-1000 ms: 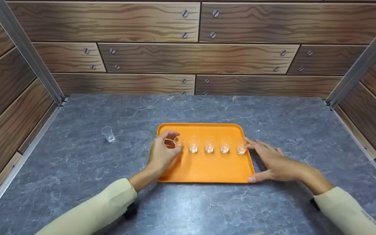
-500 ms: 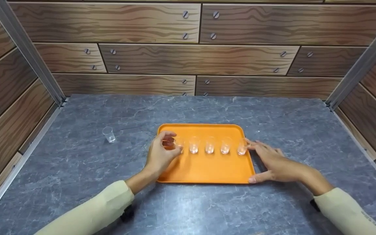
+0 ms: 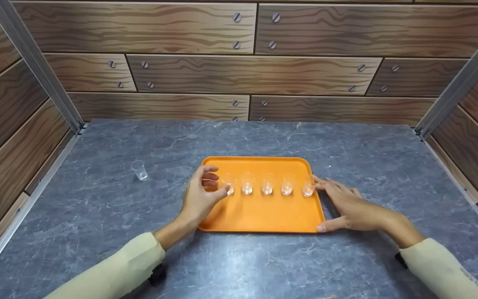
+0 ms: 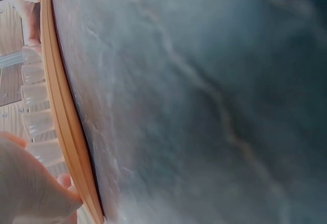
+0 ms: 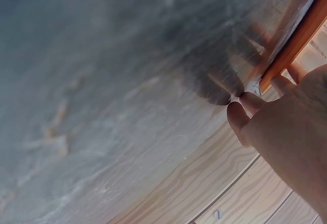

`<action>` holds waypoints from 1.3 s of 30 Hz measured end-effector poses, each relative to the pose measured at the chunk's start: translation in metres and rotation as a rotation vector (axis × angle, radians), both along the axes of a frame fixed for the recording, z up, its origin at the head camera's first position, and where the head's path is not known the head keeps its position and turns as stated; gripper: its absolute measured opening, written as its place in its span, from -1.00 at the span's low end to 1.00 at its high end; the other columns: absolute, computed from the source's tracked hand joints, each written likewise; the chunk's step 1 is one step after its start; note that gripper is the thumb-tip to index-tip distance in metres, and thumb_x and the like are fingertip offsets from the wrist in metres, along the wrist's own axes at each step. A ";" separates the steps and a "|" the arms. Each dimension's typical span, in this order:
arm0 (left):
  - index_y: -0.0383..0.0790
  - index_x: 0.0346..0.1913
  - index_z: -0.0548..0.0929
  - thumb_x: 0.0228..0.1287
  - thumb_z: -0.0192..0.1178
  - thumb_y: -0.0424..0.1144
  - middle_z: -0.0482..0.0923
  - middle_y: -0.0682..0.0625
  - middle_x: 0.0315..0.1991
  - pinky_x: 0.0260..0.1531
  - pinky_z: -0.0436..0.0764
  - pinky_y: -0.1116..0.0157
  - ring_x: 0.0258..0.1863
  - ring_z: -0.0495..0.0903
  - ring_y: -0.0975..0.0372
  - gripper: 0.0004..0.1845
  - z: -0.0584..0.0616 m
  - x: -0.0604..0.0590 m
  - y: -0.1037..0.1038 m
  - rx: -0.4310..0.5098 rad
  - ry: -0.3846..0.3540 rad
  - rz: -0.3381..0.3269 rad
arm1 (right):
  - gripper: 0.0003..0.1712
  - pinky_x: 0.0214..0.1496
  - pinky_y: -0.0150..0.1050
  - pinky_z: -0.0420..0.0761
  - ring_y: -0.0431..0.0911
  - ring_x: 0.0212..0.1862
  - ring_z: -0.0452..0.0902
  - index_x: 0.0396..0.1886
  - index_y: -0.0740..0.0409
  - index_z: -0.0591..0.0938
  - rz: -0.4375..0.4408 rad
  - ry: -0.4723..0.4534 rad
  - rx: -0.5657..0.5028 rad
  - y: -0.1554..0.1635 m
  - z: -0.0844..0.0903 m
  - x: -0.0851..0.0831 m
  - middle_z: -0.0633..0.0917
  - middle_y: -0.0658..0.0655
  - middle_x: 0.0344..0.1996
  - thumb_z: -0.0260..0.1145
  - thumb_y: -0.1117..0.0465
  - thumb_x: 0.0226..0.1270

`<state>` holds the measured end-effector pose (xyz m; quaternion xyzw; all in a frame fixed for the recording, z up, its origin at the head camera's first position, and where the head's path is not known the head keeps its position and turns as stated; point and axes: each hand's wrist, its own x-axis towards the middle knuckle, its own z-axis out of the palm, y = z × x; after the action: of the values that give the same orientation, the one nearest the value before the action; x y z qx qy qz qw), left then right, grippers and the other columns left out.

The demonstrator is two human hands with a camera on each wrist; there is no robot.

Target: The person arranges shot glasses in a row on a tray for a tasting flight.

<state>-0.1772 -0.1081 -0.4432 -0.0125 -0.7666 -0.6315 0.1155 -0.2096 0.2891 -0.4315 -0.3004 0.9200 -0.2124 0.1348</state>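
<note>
Several small clear shot glasses stand upright in a row across an orange tray (image 3: 264,216). My left hand (image 3: 199,193) is at the leftmost shot glass (image 3: 230,189), fingers spread from the thumb, the thumb tip overlapping the glass in the head view. In the left wrist view that hand (image 4: 30,188) lies over the near end of the tray (image 4: 66,124), beside the nearest shot glass (image 4: 45,152). My right hand (image 3: 345,203) rests at the tray's right side, thumb at the front corner and a fingertip by the rightmost shot glass (image 3: 307,191).
Another shot glass (image 3: 140,171) stands alone on the grey marbled table (image 3: 98,216), left of the tray. Wood-patterned panels (image 3: 255,74) close off the back and sides, with metal posts (image 3: 35,68) at the corners.
My left hand has loosened from the leftmost shot glass and drawn slightly left, its fingers parting. The glass stays in the row. My right hand has kept its place.
</note>
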 end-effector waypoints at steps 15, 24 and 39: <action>-0.26 0.11 0.58 0.13 0.43 -0.42 0.60 -0.29 -0.02 -0.07 0.69 0.09 -0.10 0.62 -0.02 -0.55 0.006 0.009 -0.015 0.006 0.076 0.071 | 0.19 0.35 0.63 -0.12 0.29 0.62 -0.15 0.55 -0.14 0.19 -0.015 -0.007 0.012 0.001 0.000 0.000 0.00 0.04 0.67 0.46 -0.49 0.03; -0.35 0.12 0.57 0.18 0.42 -0.42 0.59 -0.33 0.01 -0.38 0.70 0.35 -0.14 0.63 0.04 -0.56 0.006 0.012 -0.034 0.072 0.053 0.106 | 0.14 0.33 0.64 -0.09 0.31 0.61 -0.11 0.52 -0.13 0.21 0.001 0.004 0.002 0.000 -0.001 -0.001 0.01 0.08 0.67 0.46 -0.46 0.06; -0.35 0.11 0.54 0.23 0.39 -0.43 0.54 -0.31 0.02 -0.28 0.73 0.37 -0.12 0.62 0.07 -0.59 0.009 0.023 -0.062 0.137 0.017 0.176 | 0.18 0.35 0.60 -0.08 0.28 0.62 -0.13 0.54 -0.12 0.21 -0.004 0.005 -0.003 0.000 0.000 -0.001 0.01 0.05 0.67 0.50 -0.45 0.02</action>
<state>-0.1541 -0.1705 -0.4337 0.0576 -0.7190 -0.6695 0.1775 -0.2107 0.2891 -0.4319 -0.2990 0.9207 -0.2133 0.1318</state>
